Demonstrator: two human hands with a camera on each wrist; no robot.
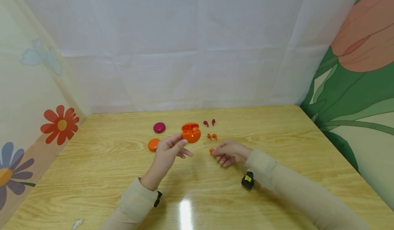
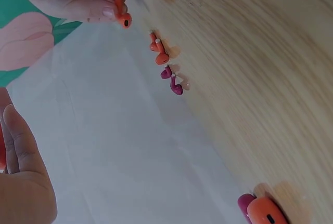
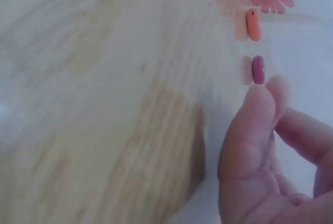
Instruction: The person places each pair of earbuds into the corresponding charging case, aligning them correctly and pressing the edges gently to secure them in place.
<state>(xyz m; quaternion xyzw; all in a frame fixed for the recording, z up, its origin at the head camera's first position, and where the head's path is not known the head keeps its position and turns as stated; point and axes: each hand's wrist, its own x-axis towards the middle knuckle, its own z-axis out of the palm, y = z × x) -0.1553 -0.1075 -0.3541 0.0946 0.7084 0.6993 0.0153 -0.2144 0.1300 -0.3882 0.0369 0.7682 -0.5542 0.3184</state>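
My left hand point(image 1: 180, 141) grips an open orange earbud case point(image 1: 191, 132), raised a little above the wooden table point(image 1: 277, 141). To its right, my right hand point(image 1: 216, 152) rests low on the table and pinches a single orange earbud point(image 1: 211, 150), which also shows in the left wrist view as the earbud point(image 2: 124, 20) at the right hand's fingertips point(image 2: 106, 12). Two more orange earbuds point(image 1: 212, 137) lie just beyond the right hand, and two magenta earbuds point(image 1: 209, 123) lie farther back. The case is hidden in both wrist views.
A shut magenta case point(image 1: 159, 127) and a shut orange case point(image 1: 153, 144) lie left of my left hand; both cases show in the right wrist view, orange point(image 3: 253, 25) and magenta point(image 3: 258, 70). White sheets wall the back, and flowered panels stand at both sides.
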